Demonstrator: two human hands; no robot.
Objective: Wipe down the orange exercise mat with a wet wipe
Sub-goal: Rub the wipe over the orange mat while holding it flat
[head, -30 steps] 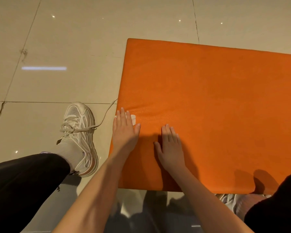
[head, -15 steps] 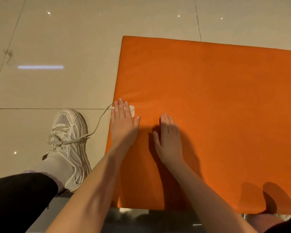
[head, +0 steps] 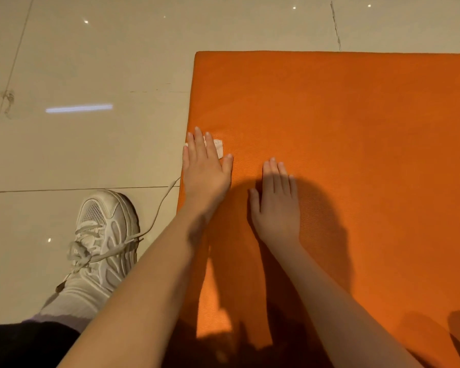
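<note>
Orange exercise mat (head: 356,155) lies flat on a glossy beige tiled floor (head: 91,62), filling the right side of the head view, with its far left corner and its left edge in sight. A small folded white wet wipe (head: 219,149) sits on the mat just inside that left edge, about halfway along the visible part of it.

The left hand (head: 205,173) lies palm down on top of the wipe. Its fingers (head: 198,139) are straight and close together, and they press the wipe flat rather than curling round it. One corner of the wipe shows past the index finger, and a sliver shows at the mat's edge by the little finger.

The right hand (head: 276,208) rests palm down on the bare mat just beside the left one and slightly nearer the person, apart from the wipe. Its fingers (head: 274,171) are straight and slightly spread, and they hold nothing. Both forearms are bare and throw dark shadows across the near part of the mat.

To the left of the mat, a white sneaker (head: 109,221) stands on the floor. One loose shoelace (head: 158,208) trails from it up to the mat's edge near the left wrist. A pale sock (head: 72,298) and a black trouser leg (head: 24,343) show above the shoe. A bright streak of reflected light (head: 79,108) lies on a tile further out.
</note>
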